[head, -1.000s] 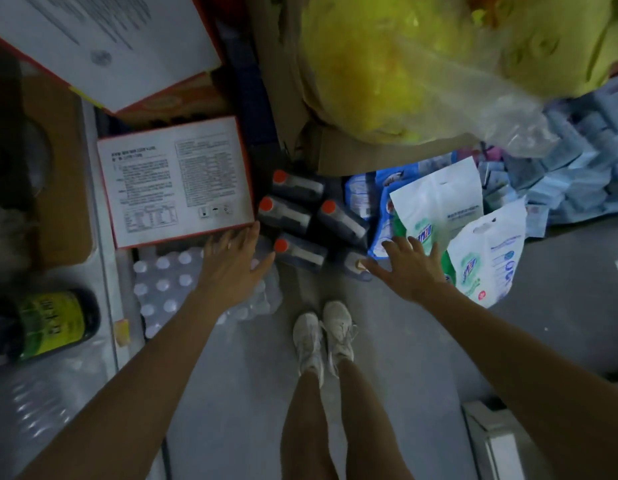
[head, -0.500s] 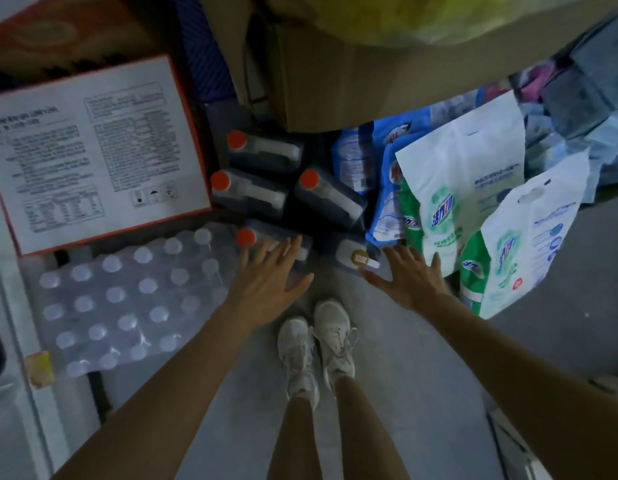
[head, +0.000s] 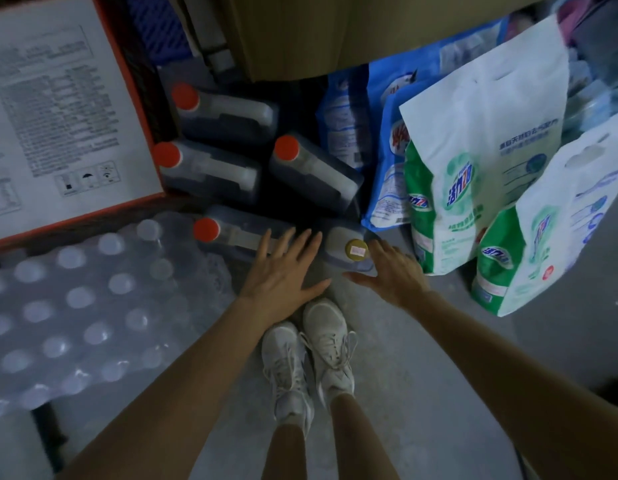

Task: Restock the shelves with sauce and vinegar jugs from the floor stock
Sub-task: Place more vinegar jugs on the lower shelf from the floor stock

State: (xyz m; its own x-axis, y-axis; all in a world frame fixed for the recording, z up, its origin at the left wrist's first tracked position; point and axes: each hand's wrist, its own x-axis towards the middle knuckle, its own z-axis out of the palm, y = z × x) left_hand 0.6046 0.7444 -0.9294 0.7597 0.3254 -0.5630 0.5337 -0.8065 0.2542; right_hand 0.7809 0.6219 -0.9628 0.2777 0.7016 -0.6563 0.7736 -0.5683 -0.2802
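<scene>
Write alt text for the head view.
Two open hands, left hand and right hand, reach down toward four dark red-capped jugs and one yellow-capped jug on the floor. A bottled water pack lies left, white-and-green bags stand right.

Four red-capped jugs (head: 210,171), one gold-capped jug (head: 349,249), two green-and-white bags (head: 480,150)

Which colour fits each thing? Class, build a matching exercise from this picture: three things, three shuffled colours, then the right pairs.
Things:
1 cap of the front right jug
2 cap of the front left jug
3 shoes

Colours:
a white
b gold
c red

Pairs: 1-b; 2-c; 3-a
</scene>
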